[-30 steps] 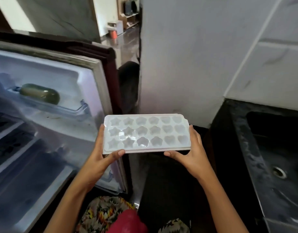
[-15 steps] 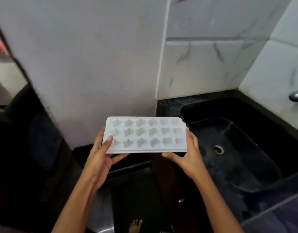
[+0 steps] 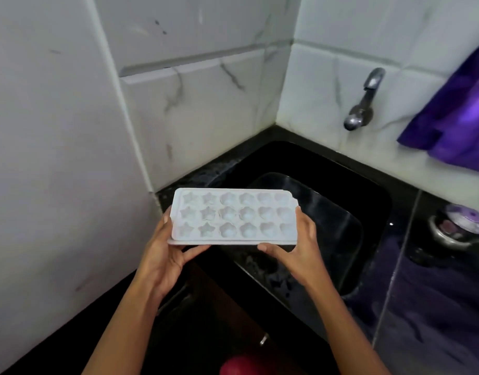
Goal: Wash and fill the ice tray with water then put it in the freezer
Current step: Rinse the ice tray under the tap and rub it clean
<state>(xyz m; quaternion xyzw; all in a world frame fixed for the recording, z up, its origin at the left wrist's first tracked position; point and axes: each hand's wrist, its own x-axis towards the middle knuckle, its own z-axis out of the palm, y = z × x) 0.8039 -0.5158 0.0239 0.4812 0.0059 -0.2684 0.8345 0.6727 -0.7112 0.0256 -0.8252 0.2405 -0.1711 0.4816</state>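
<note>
Ice tray (image 3: pixel 233 216) held level over near-left edge of sink (image 3: pixel 373 201), cavities up, apparently dry. Left hand (image 3: pixel 162 255) clamping 9 o'clock end, right hand (image 3: pixel 298 250) clamping 3 o'clock end. Tap (image 3: pixel 364 104) at 1 o'clock, well apart, not running. Two-handed hold likely for steadiness before rinsing.

Matt plastic tray (image 3: pixel 233 216), glossy stone sink (image 3: pixel 327 169), metal tap (image 3: pixel 364 104).

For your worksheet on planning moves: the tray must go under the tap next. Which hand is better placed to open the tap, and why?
Right hand, probably. It grips the tray end nearer the tap; the left hand is on the far side.
</note>
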